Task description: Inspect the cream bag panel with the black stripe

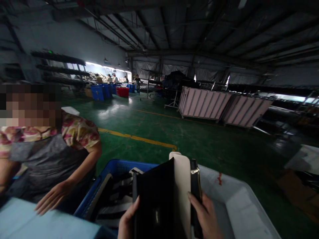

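Note:
Both my hands hold a stack of flat pieces upright over the bins. My left hand [128,217] grips the left edge of a wide black wallet-like case [156,202], its thumb on the edge. A small shiny mark shows low on its front. Against its right side stands a white rounded panel [182,186]. My right hand [208,217] is closed around this panel and a narrow black piece [196,186] with a gold-coloured metal fitting near its top. The lower ends of the pieces run out of view.
A blue crate [117,163] of black and white pieces stands left, a white tub [239,189] right. A co-worker [50,159] in a grey apron rests a hand near a light-blue surface [27,222]. Pink-panelled carts [204,103] stand beyond on the green floor [149,126].

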Demonstrator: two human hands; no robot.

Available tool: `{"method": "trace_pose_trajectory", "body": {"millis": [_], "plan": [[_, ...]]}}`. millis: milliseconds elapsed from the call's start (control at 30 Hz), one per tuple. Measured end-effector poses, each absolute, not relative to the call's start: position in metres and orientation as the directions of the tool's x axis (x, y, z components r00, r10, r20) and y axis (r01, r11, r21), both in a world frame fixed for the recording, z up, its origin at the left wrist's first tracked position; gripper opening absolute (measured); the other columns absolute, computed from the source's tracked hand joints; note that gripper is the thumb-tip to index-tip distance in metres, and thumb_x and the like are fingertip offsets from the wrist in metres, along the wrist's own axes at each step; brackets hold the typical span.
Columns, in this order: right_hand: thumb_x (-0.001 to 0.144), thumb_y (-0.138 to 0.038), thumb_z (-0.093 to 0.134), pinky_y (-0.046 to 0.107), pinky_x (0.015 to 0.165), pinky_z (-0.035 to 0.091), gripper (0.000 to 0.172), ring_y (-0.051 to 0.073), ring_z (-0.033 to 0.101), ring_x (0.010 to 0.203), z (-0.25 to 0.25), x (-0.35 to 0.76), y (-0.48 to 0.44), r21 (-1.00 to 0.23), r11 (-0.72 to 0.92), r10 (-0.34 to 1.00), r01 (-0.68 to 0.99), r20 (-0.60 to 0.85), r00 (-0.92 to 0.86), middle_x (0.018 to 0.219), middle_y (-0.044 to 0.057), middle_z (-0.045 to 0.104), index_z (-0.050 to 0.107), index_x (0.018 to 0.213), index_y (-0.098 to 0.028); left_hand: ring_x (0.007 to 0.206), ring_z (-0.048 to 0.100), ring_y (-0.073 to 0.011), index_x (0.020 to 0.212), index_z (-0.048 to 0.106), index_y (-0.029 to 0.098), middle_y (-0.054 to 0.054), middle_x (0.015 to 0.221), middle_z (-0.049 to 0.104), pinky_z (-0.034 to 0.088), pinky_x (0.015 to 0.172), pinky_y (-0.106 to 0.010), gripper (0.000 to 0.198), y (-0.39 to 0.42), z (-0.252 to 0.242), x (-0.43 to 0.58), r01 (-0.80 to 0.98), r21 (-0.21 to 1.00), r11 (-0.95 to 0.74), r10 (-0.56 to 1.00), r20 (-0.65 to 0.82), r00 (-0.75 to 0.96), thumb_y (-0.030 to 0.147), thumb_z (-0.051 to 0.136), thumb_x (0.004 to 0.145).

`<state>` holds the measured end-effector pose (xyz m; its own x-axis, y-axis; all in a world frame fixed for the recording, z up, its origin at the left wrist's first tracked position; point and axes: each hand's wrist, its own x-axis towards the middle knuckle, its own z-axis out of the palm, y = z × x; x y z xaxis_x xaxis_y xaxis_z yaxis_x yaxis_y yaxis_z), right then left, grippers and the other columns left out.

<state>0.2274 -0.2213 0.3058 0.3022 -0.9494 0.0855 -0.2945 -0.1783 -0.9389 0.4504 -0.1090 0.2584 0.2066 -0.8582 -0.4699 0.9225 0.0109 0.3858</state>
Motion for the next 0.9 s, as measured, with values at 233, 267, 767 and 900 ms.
{"method": "trace_pose_trajectory", "body": {"millis": [233,267,767,900], "plan": [[0.077,-0.053,0.071,0.028,0.07,0.051,0.045,0.02,0.063,0.082,0.326,0.188,-0.228,-0.998,0.059,-0.93,-0.036,-0.068,0.362,0.088,0.003,0.07,0.067,0.104,-0.018,0.097,0.072,-0.0357,0.123,0.063,0.015,-0.012,0.096,0.079,0.058,0.089,-0.051,0.061,-0.09,0.309,0.432,0.93,0.361,-0.065,-0.799,-0.577,0.168,0.039,0.078,0.068],[0.075,-0.052,0.072,0.028,0.068,0.051,0.046,0.019,0.063,0.079,0.327,0.185,-0.228,-0.995,0.098,-0.929,0.001,-0.091,0.36,0.087,0.003,0.07,0.067,0.106,-0.018,0.099,0.072,-0.0355,0.122,0.064,0.016,-0.012,0.096,0.078,0.058,0.09,-0.05,0.062,-0.091,0.307,0.432,0.914,0.4,-0.064,-0.798,-0.57,0.194,0.039,0.079,0.067],[0.09,-0.055,0.053,0.031,0.076,0.051,0.041,0.022,0.06,0.087,0.359,0.186,-0.195,-0.9,-0.303,-0.869,-0.314,0.126,0.479,0.082,0.005,0.063,0.065,0.103,-0.018,0.151,0.024,-0.0168,0.142,0.041,0.039,0.005,0.159,0.038,0.009,0.129,-0.039,0.05,-0.108,0.335,0.449,-0.42,0.881,0.219,-0.802,0.407,0.436,0.034,0.048,0.093],[0.089,-0.047,0.055,0.03,0.091,0.055,0.041,0.024,0.066,0.102,0.362,0.194,-0.177,-0.761,-0.516,-0.806,-0.393,0.277,0.523,0.111,0.01,0.07,0.067,0.116,-0.019,0.139,0.045,-0.0213,0.134,0.052,0.03,-0.002,0.14,0.061,0.011,0.127,-0.041,0.044,-0.114,0.359,0.442,-0.589,0.796,0.143,-0.863,0.392,0.32,0.04,0.051,0.092]]}}
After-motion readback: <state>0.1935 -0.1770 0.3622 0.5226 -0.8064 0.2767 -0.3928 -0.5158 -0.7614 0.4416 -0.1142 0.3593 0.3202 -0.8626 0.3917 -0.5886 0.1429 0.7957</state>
